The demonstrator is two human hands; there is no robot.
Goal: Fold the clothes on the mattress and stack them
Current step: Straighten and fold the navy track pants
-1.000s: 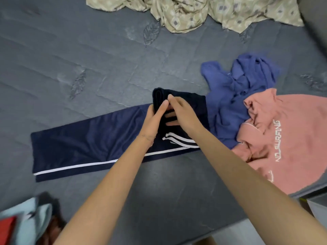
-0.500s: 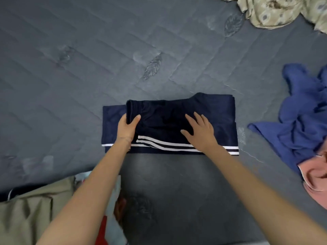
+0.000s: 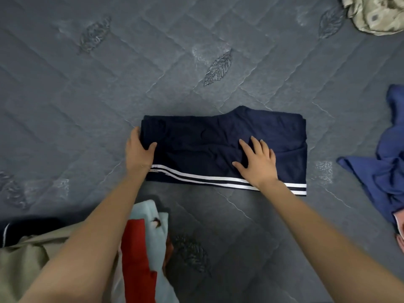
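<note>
Navy track pants (image 3: 196, 149) with white side stripes lie folded into a short rectangle in the middle of the grey quilted mattress (image 3: 109, 95). My left hand (image 3: 138, 153) grips the folded left end, thumb on top and fingers tucked round the edge. My right hand (image 3: 257, 162) lies flat on the right half of the pants, fingers spread and pressing the cloth down.
A stack of clothes sits at the lower left: a khaki garment (image 3: 26, 265) and a light blue and red one (image 3: 142, 248). A crumpled blue garment (image 3: 389, 171) with a pink one (image 3: 400, 235) lies at the right edge. Patterned beige cloth (image 3: 376, 14) is at top right.
The long pants leg has been folded over to the left, making a compact rectangle. My left hand moved to the left end and my right hand spread flat on the fabric.
</note>
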